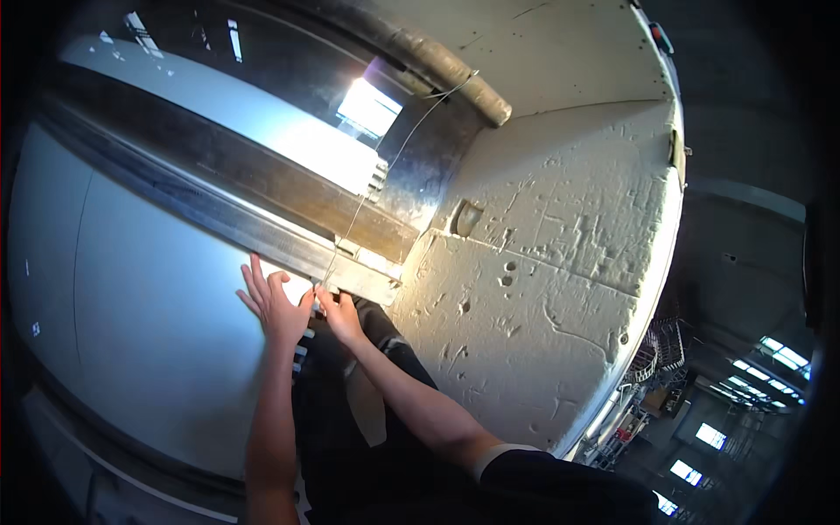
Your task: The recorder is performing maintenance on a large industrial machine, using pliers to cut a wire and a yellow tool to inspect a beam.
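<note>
A thin pale cord [405, 147] runs from a worn round bar down across a long metal rail [262, 234]. Its lower end reaches the fingertips of my right hand [341, 317], which pinch it at the rail's near edge. Right beside it, my left hand [282, 311] has its fingers spread over the edge of a smooth pale sheet [166, 289]. The left thumb points toward the right fingertips; whether it touches the cord I cannot tell. Small pale toothed blocks [300, 354] show partly below my hands.
A scratched cream machine side panel [534, 315] with several holes rises close on the right. The worn round bar [455, 74] juts out above. Behind the rail, a bright pale strip [289, 131] lies beside dark metal. Wire racks [656, 350] stand farther right.
</note>
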`<state>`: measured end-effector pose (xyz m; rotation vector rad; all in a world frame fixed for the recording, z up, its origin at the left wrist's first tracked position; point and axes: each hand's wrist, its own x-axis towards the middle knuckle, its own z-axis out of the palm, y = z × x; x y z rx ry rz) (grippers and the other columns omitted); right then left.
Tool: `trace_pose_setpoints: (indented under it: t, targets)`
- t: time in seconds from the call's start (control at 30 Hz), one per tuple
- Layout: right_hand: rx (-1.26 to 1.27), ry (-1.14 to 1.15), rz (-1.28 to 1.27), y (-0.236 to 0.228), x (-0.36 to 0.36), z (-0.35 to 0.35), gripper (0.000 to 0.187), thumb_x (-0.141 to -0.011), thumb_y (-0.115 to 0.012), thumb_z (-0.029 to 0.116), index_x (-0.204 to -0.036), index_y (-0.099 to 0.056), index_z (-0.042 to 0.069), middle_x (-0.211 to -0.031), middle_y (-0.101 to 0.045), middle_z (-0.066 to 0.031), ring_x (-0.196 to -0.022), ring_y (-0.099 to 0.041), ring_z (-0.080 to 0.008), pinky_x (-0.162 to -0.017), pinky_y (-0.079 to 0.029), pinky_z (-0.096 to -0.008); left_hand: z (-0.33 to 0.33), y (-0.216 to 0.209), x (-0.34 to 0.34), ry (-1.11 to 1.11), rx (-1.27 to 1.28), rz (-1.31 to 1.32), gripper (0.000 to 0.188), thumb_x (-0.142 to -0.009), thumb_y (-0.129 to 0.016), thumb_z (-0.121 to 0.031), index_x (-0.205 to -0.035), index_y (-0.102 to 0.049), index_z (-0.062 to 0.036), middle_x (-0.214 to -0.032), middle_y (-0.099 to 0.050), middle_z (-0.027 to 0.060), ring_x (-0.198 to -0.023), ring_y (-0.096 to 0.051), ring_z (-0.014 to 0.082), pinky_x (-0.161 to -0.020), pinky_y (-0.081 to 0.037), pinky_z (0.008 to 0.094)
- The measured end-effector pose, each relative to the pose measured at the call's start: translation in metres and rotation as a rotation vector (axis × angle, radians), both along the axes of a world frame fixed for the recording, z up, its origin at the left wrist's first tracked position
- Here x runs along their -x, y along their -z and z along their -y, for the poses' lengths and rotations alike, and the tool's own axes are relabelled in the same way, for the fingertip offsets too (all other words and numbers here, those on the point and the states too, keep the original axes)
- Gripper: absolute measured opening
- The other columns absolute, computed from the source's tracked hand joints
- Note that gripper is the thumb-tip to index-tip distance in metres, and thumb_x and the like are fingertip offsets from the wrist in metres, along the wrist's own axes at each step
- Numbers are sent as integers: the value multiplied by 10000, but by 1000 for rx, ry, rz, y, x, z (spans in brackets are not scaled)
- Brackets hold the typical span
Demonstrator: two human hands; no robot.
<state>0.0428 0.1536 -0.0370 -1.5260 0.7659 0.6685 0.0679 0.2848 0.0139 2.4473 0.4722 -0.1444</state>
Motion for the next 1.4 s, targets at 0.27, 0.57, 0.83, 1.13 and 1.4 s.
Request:
trace_pose_setpoints:
  t: [0.27,0.57,0.83,1.13,1.4]
  targets:
    - [81,-921,-120,-182,-59,204,448,-962,-625,477,-1077,-694,50,-913,-707,-45,-893,-655,-144,-830,-502,-309,5,-37,-2,-52,-8,-38,384,-691,-841,-200,-945,-565,-115,-1631,-147,197,-1504,-99,426,-1160,-118,661]
    - [498,-152,785,-400,-439,329,423,-923,-699,443,-1057,-671,42,-872,-642,12,-736,-618,-86,-650,-487,-225,43,-5,16,-150,-78,29,141,-808,-734,-162,-929,-735,-90,-1614,-216,212,-1486,-187,430,-1176,-178,605]
    - [1343,-259,1254,-406,-678,359,434,-878,-686,447,-1056,-726,54,-1022,-716,-162,-973,-683,-334,-876,-526,-409,61,15,37,-240,-73,20,272,-836,-716,-225,-1068,-740,-84,-1583,-234,282,-1471,-196,470,-1165,-205,603]
    - [1339,-366,1076,-386,-757,384,402,-859,-691,440,-1019,-755,76,-988,-724,-170,-963,-690,-343,-876,-526,-423,64,5,39,-15,-130,-359,552,-870,-671,-368,-1344,-545,-115,-1618,13,291,-1477,-29,528,-1050,-197,766]
    - [1399,-185,1216,-401,-757,387,491,-857,-669,490,-941,-750,13,-799,-713,-180,-807,-702,-352,-805,-542,-431,52,8,37,107,-36,-524,621,-881,-656,-422,-1410,-452,-170,-1610,114,295,-1472,60,542,-1003,-202,809]
